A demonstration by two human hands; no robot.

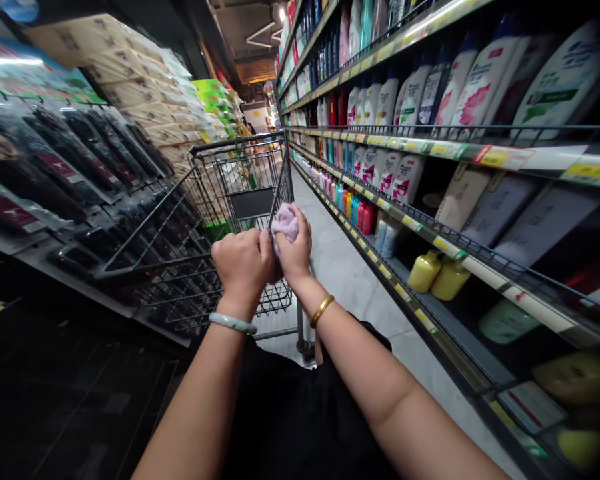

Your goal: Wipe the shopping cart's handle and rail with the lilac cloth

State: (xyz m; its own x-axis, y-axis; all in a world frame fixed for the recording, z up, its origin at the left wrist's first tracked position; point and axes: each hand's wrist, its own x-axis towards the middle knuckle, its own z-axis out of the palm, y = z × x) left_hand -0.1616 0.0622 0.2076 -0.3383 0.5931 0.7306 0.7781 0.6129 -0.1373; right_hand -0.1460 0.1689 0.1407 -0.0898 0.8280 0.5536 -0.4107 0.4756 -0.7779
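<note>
My left hand (243,261) is closed in a fist at the near bar of a wire shopping cart (253,205), wrapped over the bar with the fingers' undersides hidden. Close beside it, my right hand (296,248) is closed around a crumpled, fluffy light-purple cloth (286,223). Part of the cloth bulges above the fingers, and a darker fold hangs between the two hands. A pale bangle (233,323) circles my left wrist; a gold bracelet (322,311) is on the right one.
Shelves of shampoo bottles (485,80) line the right side, with yellow bottles (425,271) on a lower shelf. Packaged goods hang on a rack (80,143) at left, before stacked tissue packs (130,73). A grey tiled floor (353,267) runs between cart and shelves.
</note>
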